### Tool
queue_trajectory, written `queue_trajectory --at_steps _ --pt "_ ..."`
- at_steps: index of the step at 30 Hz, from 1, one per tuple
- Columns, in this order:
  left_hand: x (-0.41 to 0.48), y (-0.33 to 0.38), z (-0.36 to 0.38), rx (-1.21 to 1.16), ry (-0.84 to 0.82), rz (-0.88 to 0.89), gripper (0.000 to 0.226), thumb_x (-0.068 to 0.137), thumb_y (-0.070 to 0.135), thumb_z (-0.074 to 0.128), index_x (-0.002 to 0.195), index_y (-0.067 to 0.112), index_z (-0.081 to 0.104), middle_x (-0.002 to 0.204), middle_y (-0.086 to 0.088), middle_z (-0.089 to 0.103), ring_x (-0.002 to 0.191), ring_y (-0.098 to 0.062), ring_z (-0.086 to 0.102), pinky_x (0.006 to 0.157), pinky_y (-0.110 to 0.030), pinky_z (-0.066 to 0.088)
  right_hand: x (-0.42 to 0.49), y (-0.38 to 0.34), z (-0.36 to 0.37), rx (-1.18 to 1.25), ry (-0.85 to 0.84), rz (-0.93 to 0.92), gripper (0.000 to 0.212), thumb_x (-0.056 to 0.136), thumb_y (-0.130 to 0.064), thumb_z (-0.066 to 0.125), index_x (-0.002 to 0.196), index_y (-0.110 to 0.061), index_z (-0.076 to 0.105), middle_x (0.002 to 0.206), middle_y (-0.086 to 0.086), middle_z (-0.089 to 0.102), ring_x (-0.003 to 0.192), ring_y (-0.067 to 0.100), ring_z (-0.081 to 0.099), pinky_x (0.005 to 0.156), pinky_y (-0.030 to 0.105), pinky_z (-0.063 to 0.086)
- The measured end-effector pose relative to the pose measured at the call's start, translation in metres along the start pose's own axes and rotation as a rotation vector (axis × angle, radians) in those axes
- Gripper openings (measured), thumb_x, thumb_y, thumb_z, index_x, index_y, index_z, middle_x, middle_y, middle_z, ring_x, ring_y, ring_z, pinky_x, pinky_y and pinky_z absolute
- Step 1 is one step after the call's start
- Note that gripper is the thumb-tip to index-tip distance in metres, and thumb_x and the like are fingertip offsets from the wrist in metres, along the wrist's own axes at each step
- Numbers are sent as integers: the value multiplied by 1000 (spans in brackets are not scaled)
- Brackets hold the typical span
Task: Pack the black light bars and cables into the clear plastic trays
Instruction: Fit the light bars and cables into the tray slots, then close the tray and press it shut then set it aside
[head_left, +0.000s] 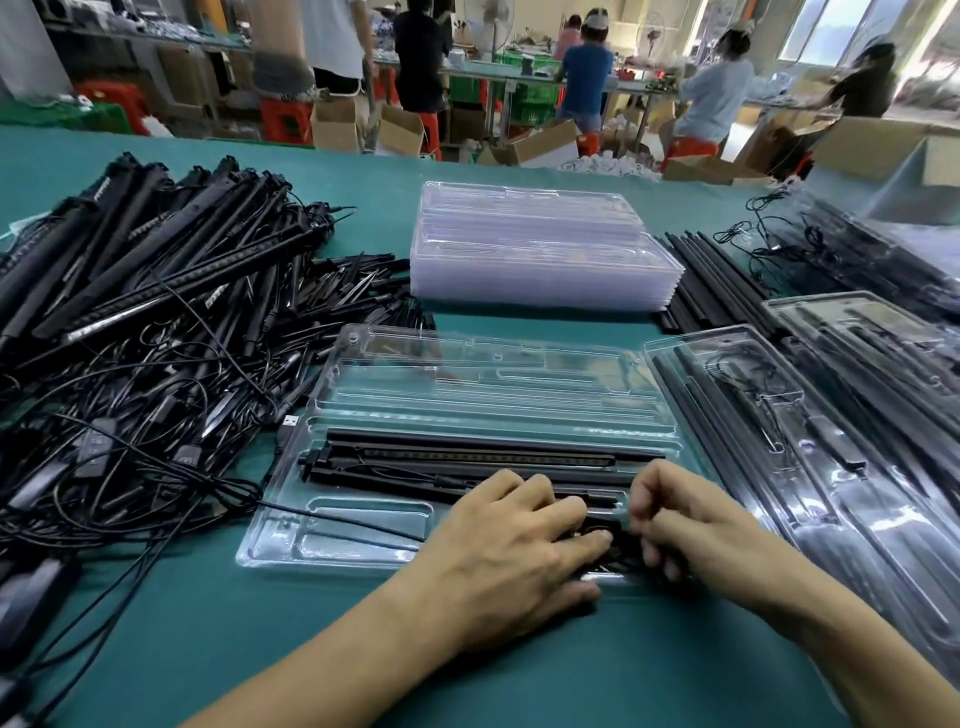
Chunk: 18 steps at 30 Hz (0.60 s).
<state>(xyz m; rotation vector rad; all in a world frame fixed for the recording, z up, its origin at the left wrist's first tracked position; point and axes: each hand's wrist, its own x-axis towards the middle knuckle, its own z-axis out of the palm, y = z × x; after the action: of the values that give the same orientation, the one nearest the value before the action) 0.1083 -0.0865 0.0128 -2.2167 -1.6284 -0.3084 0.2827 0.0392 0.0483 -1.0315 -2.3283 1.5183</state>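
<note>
Left of the clear tray (363, 535) on the green desk (519, 670) lies a tangled heap (156, 322) of black bars and leads. Light bars (467, 460) lie in the tray's middle slots. At its near right corner the left hand (514, 556) presses nearly straight fingers (566, 506) on a coiled cable (605, 530); the right hand (696, 525) curls its fingers (649, 499) tightly, pinching that cable. Filled trays (831, 457) lie right of the tray.
</note>
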Motion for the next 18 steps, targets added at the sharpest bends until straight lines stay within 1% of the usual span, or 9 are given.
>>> queue_trajectory --at_steps 3,5,7,8,10,11,15,16,18 --pt "1 -2 1 -20 13 -7 39 96 59 40 118 37 63 100 13 59 91 -15 56 79 -30 50 7 -6 -8 104 119 12 17 87 17 47 88 1 54 72 16 60 54 28 55 39 29 43" --pt "1 -4 2 -33 14 -10 38 96 60 40 117 37 63 100 14 58 92 -14 55 80 -31 49 22 -12 -23 111 321 -32 22 89 16 44 89 0 58 77 14 63 57 20 62 41 27 48" --pt "2 -6 4 -46 12 -12 38 96 60 40 119 38 61 101 14 58 94 -14 54 82 -32 48 47 -16 -40 -54 483 -56 22 92 7 46 97 -7 62 90 9 66 71 16 65 60 33 55" --pt "3 -8 4 -52 12 -17 39 96 60 40 121 39 61 102 14 58 96 -14 54 83 -33 48 62 -16 -47 -172 507 -36 21 93 0 49 105 -12 62 98 5 67 81 17 65 72 37 54" --pt "5 -10 6 -62 4 -27 40 96 60 39 123 40 61 103 14 58 97 -14 54 83 -34 48 89 -14 -57 -337 479 65 26 93 -17 55 118 -14 61 107 3 63 97 23 61 88 37 48" --pt "5 -11 6 -62 3 -31 40 96 60 39 123 40 61 103 14 58 97 -14 54 83 -34 48 101 -12 -59 -364 458 106 30 93 -22 56 121 -13 61 109 5 61 99 24 58 90 36 45" --pt "8 -11 9 -49 23 -55 41 96 59 37 122 39 62 103 14 58 97 -15 54 80 -33 49 142 -15 -59 -324 398 135 39 89 -22 60 126 -10 59 117 8 62 98 23 57 81 30 41" --pt "8 -11 9 -49 24 -61 42 95 59 36 122 39 62 103 15 59 97 -16 54 80 -33 49 151 -16 -59 -307 387 140 39 88 -22 62 125 -10 61 113 8 64 93 24 59 78 30 42" --pt "8 -12 8 -51 21 -67 43 95 59 36 122 39 62 104 15 59 97 -16 55 81 -33 50 163 -16 -60 -235 431 149 35 86 -21 64 118 -7 64 91 8 63 72 23 53 65 28 39"
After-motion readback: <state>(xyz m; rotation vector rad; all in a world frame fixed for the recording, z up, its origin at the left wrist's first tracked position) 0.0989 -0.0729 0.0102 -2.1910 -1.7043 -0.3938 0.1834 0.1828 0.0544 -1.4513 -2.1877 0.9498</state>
